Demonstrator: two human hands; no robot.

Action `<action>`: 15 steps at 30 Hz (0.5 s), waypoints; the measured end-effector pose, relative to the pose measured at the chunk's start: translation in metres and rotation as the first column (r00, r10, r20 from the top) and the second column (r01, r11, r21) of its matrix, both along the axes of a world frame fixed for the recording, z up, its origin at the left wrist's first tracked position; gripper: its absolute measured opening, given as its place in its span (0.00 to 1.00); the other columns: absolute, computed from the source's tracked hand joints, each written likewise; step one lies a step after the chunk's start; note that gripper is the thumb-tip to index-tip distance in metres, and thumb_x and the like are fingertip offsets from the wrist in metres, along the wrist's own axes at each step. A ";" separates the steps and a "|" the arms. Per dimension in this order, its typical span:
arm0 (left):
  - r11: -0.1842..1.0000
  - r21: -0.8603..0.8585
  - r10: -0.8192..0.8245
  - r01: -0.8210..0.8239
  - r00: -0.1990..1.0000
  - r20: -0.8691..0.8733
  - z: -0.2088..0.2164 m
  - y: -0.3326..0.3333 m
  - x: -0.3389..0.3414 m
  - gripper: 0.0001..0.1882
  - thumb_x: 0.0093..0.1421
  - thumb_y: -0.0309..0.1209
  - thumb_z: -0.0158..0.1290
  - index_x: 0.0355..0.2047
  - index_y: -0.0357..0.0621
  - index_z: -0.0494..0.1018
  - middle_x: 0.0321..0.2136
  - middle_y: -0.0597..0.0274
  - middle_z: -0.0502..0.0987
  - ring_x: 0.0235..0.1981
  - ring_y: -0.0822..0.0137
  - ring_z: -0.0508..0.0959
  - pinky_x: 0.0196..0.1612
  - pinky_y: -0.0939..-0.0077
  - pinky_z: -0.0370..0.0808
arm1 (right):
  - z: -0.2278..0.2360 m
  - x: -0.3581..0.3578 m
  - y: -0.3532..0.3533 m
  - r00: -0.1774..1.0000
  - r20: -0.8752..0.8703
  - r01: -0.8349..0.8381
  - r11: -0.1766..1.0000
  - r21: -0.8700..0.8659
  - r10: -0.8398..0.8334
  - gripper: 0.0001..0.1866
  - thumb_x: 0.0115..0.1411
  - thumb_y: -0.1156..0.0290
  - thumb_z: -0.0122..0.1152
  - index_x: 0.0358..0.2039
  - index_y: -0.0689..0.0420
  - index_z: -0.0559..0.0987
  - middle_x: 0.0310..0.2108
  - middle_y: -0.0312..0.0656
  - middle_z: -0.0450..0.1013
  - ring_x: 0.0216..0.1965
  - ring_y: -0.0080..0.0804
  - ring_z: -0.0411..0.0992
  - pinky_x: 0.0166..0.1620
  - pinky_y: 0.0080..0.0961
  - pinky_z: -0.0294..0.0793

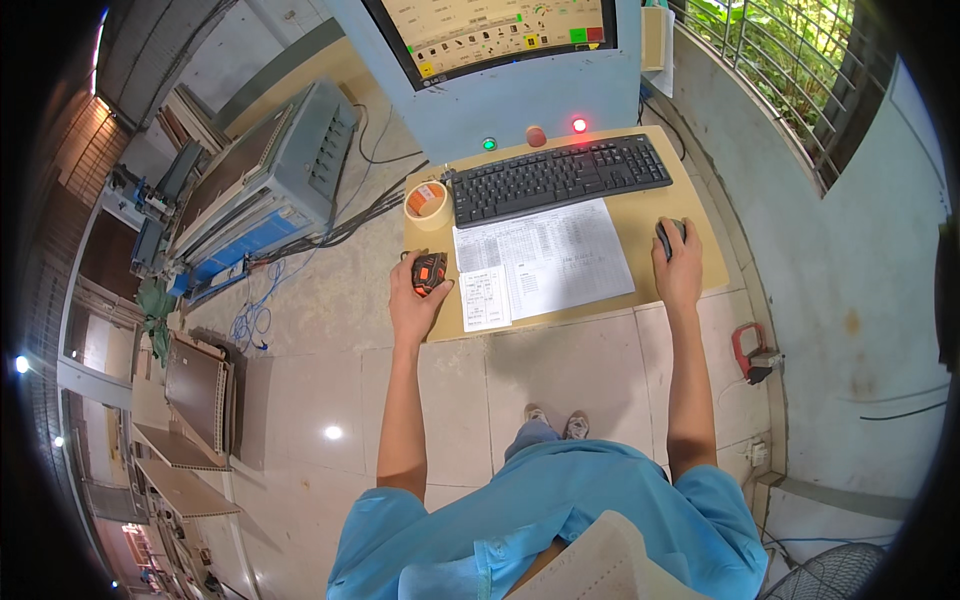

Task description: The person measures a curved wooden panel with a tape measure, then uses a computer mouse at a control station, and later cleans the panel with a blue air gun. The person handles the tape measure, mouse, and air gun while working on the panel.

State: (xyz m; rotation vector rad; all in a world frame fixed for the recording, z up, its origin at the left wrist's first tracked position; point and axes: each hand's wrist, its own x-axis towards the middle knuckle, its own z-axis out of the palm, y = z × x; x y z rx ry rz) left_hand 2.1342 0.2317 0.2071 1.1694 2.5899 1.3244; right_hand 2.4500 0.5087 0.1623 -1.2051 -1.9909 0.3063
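Observation:
At the front left of the small wooden shelf (590, 304), my left hand (411, 300) is closed round a black and orange tape measure (430, 272). My right hand (680, 262) rests over a dark computer mouse (668, 238) on the shelf's right side, its fingers curved on it. Between them lie printed sheets of paper (575, 255) and a smaller slip (485, 298). Behind the papers sits a black keyboard (560, 178). A roll of tape (428, 205) stands at the keyboard's left end.
A blue cabinet with a lit screen (490, 35) rises behind the shelf, carrying a green button (489, 144), a red knob (536, 136) and a red light (579, 125). Machinery (270, 190) and cables stand left. A barred window (780, 80) and wall are right. A fan (835, 572) is lower right.

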 end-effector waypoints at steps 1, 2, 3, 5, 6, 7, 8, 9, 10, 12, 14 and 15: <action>1.000 -0.007 0.005 -0.005 1.000 -0.003 0.000 0.000 0.000 0.38 0.49 0.31 0.69 0.61 0.42 0.67 0.55 0.50 0.69 0.55 0.54 0.74 0.58 0.65 0.71 | 0.000 0.000 0.000 1.000 0.001 0.006 1.000 0.006 -0.006 0.21 0.62 0.68 0.60 0.56 0.49 0.76 0.62 0.57 0.63 0.59 0.56 0.66 0.58 0.44 0.70; 1.000 -0.015 0.010 -0.010 1.000 -0.006 -0.001 -0.001 0.000 0.38 0.49 0.31 0.69 0.61 0.42 0.67 0.55 0.49 0.69 0.55 0.54 0.74 0.58 0.65 0.71 | -0.001 0.000 0.000 1.000 -0.001 -0.003 1.000 0.018 0.003 0.21 0.62 0.68 0.60 0.56 0.49 0.76 0.62 0.57 0.63 0.59 0.56 0.66 0.58 0.44 0.70; 1.000 -0.012 0.009 -0.009 1.000 -0.009 -0.001 -0.001 0.000 0.38 0.49 0.31 0.69 0.61 0.42 0.67 0.55 0.49 0.69 0.55 0.54 0.74 0.58 0.65 0.71 | -0.001 0.000 0.000 1.000 -0.001 -0.004 1.000 0.017 0.004 0.21 0.62 0.68 0.60 0.56 0.49 0.76 0.62 0.57 0.63 0.58 0.56 0.66 0.58 0.44 0.70; 1.000 -0.008 0.004 -0.004 1.000 -0.015 -0.002 -0.001 -0.001 0.38 0.49 0.31 0.69 0.61 0.42 0.67 0.55 0.49 0.69 0.55 0.54 0.74 0.58 0.65 0.71 | -0.002 0.000 0.000 1.000 -0.001 -0.006 1.000 0.023 0.006 0.21 0.62 0.68 0.60 0.56 0.49 0.76 0.62 0.57 0.63 0.58 0.56 0.66 0.57 0.44 0.71; 1.000 -0.008 0.003 -0.003 1.000 -0.014 -0.003 -0.001 -0.002 0.38 0.49 0.31 0.69 0.61 0.42 0.67 0.55 0.49 0.69 0.55 0.54 0.74 0.58 0.65 0.71 | -0.002 0.000 0.001 1.000 -0.003 -0.007 1.000 0.030 0.007 0.21 0.62 0.68 0.60 0.56 0.49 0.76 0.62 0.57 0.63 0.58 0.56 0.66 0.57 0.44 0.71; 1.000 -0.008 0.003 -0.003 1.000 -0.013 -0.003 -0.001 -0.002 0.38 0.49 0.31 0.69 0.61 0.42 0.67 0.55 0.49 0.69 0.55 0.54 0.74 0.58 0.65 0.71 | -0.002 0.000 0.001 1.000 -0.004 -0.001 1.000 0.031 0.001 0.21 0.62 0.68 0.60 0.56 0.49 0.76 0.61 0.57 0.64 0.58 0.56 0.66 0.57 0.44 0.71; 1.000 -0.007 0.003 -0.003 1.000 -0.012 -0.004 -0.001 -0.003 0.38 0.49 0.32 0.69 0.61 0.42 0.67 0.55 0.49 0.69 0.55 0.54 0.74 0.58 0.65 0.71 | -0.003 0.000 0.001 1.000 -0.005 -0.008 0.999 0.036 0.008 0.21 0.62 0.68 0.60 0.56 0.50 0.76 0.61 0.57 0.64 0.58 0.56 0.67 0.57 0.44 0.71; 1.000 -0.007 0.003 -0.003 1.000 -0.023 -0.005 -0.001 -0.004 0.38 0.49 0.32 0.70 0.61 0.44 0.67 0.55 0.50 0.69 0.55 0.54 0.75 0.58 0.64 0.72 | -0.003 0.001 0.001 1.000 -0.006 -0.008 0.999 0.034 0.009 0.21 0.62 0.68 0.60 0.56 0.50 0.76 0.61 0.57 0.64 0.58 0.56 0.67 0.57 0.44 0.71; 1.000 -0.007 0.003 -0.003 0.999 -0.035 -0.005 -0.001 -0.004 0.38 0.49 0.33 0.70 0.60 0.46 0.67 0.56 0.51 0.69 0.54 0.54 0.75 0.58 0.64 0.72 | -0.003 0.001 0.001 1.000 -0.004 -0.003 0.999 0.033 0.003 0.21 0.62 0.68 0.60 0.56 0.50 0.76 0.61 0.57 0.64 0.58 0.57 0.67 0.57 0.44 0.71; 1.000 -0.006 0.003 -0.004 0.999 -0.043 -0.006 -0.001 -0.005 0.38 0.49 0.34 0.70 0.60 0.48 0.68 0.56 0.52 0.69 0.54 0.54 0.76 0.57 0.63 0.73 | -0.002 0.001 0.001 1.000 -0.005 -0.013 0.999 0.034 0.013 0.21 0.62 0.68 0.60 0.56 0.50 0.76 0.61 0.57 0.64 0.58 0.57 0.67 0.57 0.44 0.71; 1.000 -0.008 0.003 -0.003 1.000 -0.031 -0.007 -0.002 -0.005 0.38 0.49 0.34 0.70 0.60 0.47 0.67 0.56 0.52 0.69 0.55 0.54 0.75 0.58 0.63 0.73 | -0.002 0.001 0.000 1.000 -0.003 -0.014 0.999 0.035 0.014 0.21 0.62 0.68 0.60 0.56 0.50 0.76 0.61 0.57 0.64 0.58 0.57 0.66 0.57 0.44 0.71; 1.000 -0.006 0.005 -0.005 0.999 -0.033 -0.007 -0.002 -0.005 0.38 0.49 0.34 0.70 0.60 0.47 0.67 0.56 0.52 0.69 0.55 0.54 0.75 0.58 0.63 0.73 | -0.002 0.001 0.000 1.000 -0.004 -0.012 0.999 0.036 0.012 0.21 0.62 0.68 0.60 0.56 0.50 0.76 0.61 0.57 0.64 0.58 0.57 0.66 0.57 0.44 0.71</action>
